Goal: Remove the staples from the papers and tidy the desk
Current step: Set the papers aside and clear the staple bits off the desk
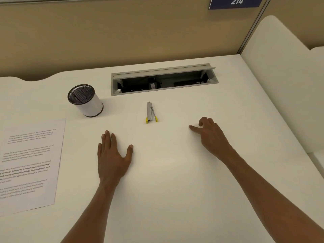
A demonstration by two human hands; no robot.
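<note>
Both our hands rest on the white desk (175, 190) near the staple remover (150, 113): our left hand (112, 158) lies flat and empty, fingers spread, below-left of it; our right hand (210, 134) is loosely curled, holding nothing, to its right. Printed papers (29, 163), text too blurred to read, lie far left. A mesh cup (85, 100) stands upper-left, an open cable tray (163, 78) behind. A blue sign (235, 2) reads "214".

White desk (175, 172); yellow-tipped silver staple remover (150, 113); black-mesh cup (85, 100).
</note>
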